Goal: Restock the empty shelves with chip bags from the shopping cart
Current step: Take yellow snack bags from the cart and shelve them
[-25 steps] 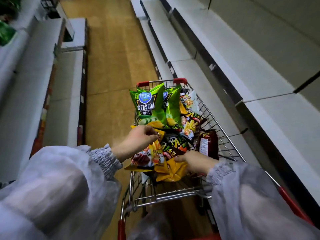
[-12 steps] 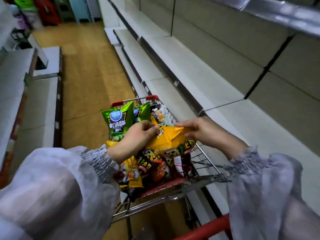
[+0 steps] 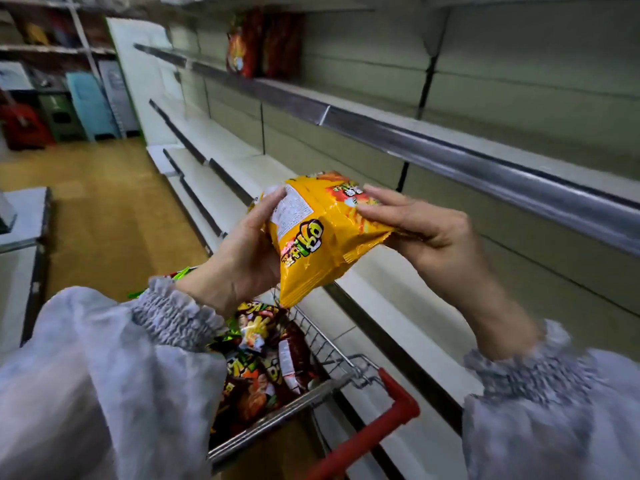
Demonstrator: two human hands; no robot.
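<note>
A yellow chip bag (image 3: 323, 244) with a white label hangs in the air above the shopping cart (image 3: 332, 348), gripped from both sides. My left hand (image 3: 242, 258) clasps its left edge, thumb on the label. My right hand (image 3: 426, 230) pinches its right end, fingers spread over the top. The bag sits level with the pale shelf boards (image 3: 388, 285) on the right. Below it the wire cart holds several more bags (image 3: 263, 358), dark red, yellow and green.
A higher shelf with a metal front rail (image 3: 450, 147) runs across the right side; a few red chip bags (image 3: 256, 43) stand on it further down. The cart's red handle (image 3: 374, 434) is near my waist. A low white display (image 3: 20, 244) borders the wooden aisle floor (image 3: 114, 209) at left.
Both hands have lifted the yellow bag out of the cart, up and rightward to shelf height. My view has swung up from the cart toward the right-hand shelves.
</note>
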